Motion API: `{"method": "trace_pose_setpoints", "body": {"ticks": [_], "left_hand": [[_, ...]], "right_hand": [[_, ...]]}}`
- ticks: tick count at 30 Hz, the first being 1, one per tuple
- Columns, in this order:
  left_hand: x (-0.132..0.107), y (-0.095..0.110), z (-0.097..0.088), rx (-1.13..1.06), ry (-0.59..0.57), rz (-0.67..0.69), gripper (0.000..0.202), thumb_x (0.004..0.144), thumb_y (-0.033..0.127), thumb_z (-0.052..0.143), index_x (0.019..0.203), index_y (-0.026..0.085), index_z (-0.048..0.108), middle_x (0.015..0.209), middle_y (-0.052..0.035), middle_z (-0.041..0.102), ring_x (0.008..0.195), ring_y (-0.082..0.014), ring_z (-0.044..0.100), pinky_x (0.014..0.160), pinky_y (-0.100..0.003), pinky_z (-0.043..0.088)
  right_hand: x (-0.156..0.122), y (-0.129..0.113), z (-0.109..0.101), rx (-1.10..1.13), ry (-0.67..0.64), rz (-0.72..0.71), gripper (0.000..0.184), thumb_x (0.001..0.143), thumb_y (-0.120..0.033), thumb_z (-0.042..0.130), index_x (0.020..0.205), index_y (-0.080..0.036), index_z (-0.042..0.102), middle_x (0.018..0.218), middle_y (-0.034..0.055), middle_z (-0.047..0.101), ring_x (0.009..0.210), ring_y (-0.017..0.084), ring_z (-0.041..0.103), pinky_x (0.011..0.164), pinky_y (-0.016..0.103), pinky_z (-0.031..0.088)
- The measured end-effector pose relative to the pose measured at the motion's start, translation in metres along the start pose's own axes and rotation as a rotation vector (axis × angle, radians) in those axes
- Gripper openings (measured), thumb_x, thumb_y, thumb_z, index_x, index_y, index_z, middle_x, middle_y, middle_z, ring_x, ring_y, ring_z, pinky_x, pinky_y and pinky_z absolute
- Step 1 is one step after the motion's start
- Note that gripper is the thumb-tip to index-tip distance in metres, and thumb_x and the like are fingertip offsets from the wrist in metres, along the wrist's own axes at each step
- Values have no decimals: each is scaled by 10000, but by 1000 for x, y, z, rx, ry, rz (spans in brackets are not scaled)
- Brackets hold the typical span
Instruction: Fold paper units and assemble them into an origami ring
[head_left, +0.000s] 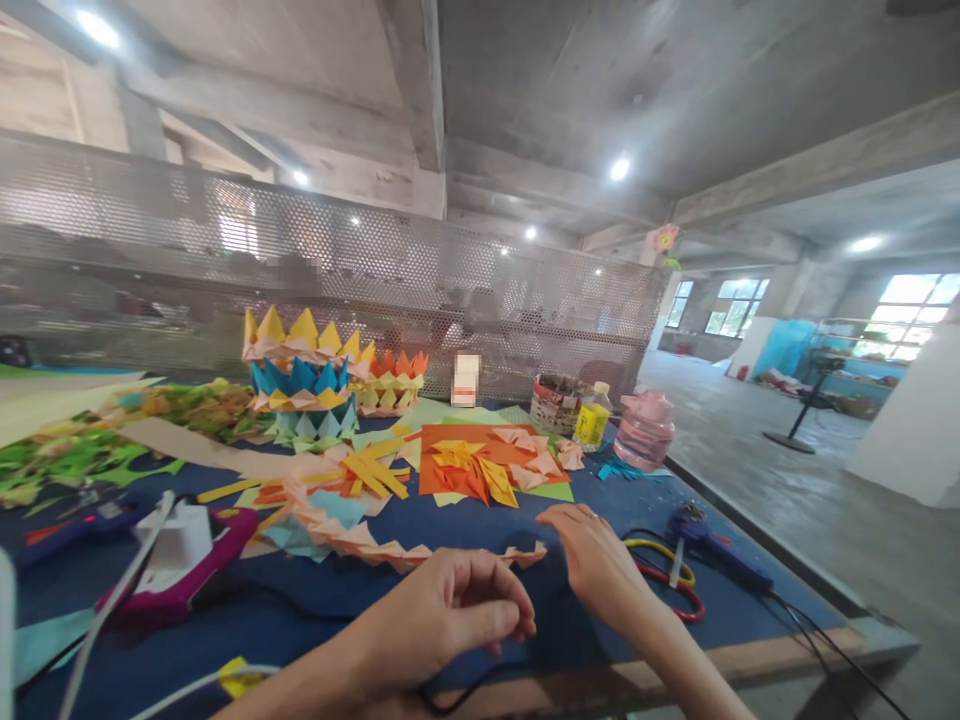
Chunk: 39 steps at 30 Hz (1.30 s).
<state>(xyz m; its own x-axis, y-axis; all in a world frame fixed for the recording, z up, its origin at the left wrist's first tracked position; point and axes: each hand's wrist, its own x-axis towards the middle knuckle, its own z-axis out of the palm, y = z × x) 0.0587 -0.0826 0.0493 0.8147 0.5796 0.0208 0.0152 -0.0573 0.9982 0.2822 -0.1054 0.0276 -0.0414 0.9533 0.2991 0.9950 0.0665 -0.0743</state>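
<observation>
A long peach chain of folded paper triangles [360,545] lies across the blue table top [315,600]. My right hand [596,565] rests on the table with its back up, and its bent fingers close on the right end of that chain. My left hand [450,610] hovers just in front of the chain, nearer to me. Its fingers are curled and the thumb presses against them in a pinch. I cannot see anything in that pinch.
Stacked paper crowns [300,385] stand at the back. An orange sheet with folded pieces [480,465] lies mid-table. A magenta glue gun [187,570] is left, scissors [667,585] and a blue glue gun [716,548] right. A pink jar [645,430] and yellow bottle [592,422] stand behind.
</observation>
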Motion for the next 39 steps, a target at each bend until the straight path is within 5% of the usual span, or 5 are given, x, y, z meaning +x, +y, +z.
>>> {"method": "trace_pose_setpoints", "body": {"ticks": [5,11,20,26,39], "left_hand": [[26,-14,-2,627,181,360,216,763,161,562,959,192,647,990,-78,627,923,-234,540,811,-297,379],[53,-29,0,918,105,348,293,742,183,616,1033,185,586,1086,-101,592,997,-279,512,855,-349,341],[66,-23,-6,763,188,390,194,808,255,580,977,172,626,989,-102,638,933,-252,571,814,-315,388],[74,-24,-20,591,279,306,173,779,225,563,893,153,672,880,-83,692,811,-228,621,716,-282,432],[77,-23,-34,569,330,331,146,747,178,567,861,155,657,850,-47,696,755,-187,625,700,-284,472]], "right_hand": [[28,20,-18,-170,-63,92,311,874,-136,417,1108,-186,615,1134,84,636,1074,244,542,889,366,402],[71,32,3,-222,-158,171,228,892,-277,526,1064,-155,616,1095,110,634,1028,246,583,866,403,447],[81,34,14,-262,-226,271,275,909,-313,538,1137,-161,555,1134,70,585,945,190,600,802,392,514],[70,36,2,-253,-149,256,222,950,-256,421,1050,-142,583,1013,93,627,916,207,612,763,359,498],[97,29,23,-44,-25,193,289,902,-314,549,1148,-162,550,1161,75,572,977,200,589,828,410,501]]}}
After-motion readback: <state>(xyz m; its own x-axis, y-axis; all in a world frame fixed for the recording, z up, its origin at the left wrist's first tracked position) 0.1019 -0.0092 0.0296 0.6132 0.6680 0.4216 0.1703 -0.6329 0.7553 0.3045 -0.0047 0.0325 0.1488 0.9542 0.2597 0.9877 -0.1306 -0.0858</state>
